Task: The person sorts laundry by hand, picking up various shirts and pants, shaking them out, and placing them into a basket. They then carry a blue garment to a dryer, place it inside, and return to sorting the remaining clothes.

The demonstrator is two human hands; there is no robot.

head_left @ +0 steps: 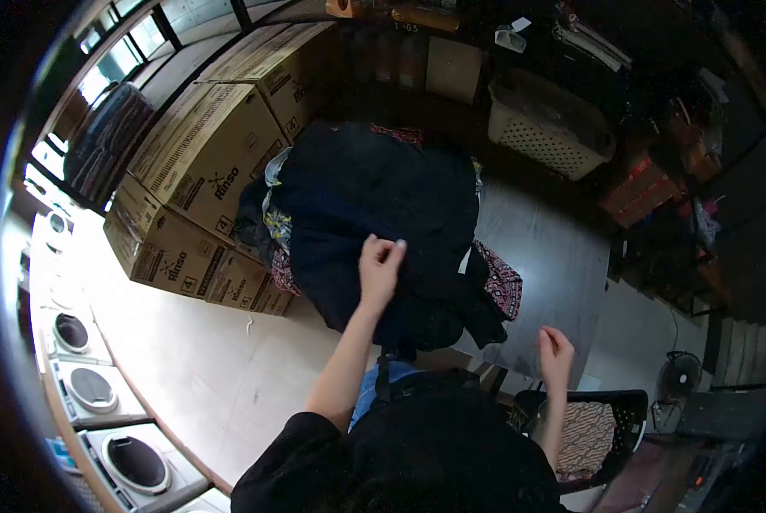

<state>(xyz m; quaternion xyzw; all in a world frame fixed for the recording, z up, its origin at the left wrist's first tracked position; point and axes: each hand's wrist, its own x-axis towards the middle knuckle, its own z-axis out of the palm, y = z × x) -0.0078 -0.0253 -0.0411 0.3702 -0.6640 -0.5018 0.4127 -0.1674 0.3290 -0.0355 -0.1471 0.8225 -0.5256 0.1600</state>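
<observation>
A large heap of black cloth [434, 197] covers the near part of a grey table [562, 256]. Over its middle, my left hand [379, 269] has its fingers curled in a pinch on the black cloth. My right hand [557, 355] is by the table's near right edge, apart from the heap, with its fingers bent together; anything between them is too small to make out. Red-and-white patterned fabric [501, 286] sticks out at the heap's right side. Yellow-and-grey printed fabric [277, 224] shows along its left side.
Stacked Rinso cartons [220, 184] stand at the left of the heap. A beige laundry basket [541, 128] sits at the back right. Below my right hand is a black basket [631, 419] holding patterned cloth [581, 436]. Front-loading machines [92, 389] line the far left; a fan [680, 376] stands at right.
</observation>
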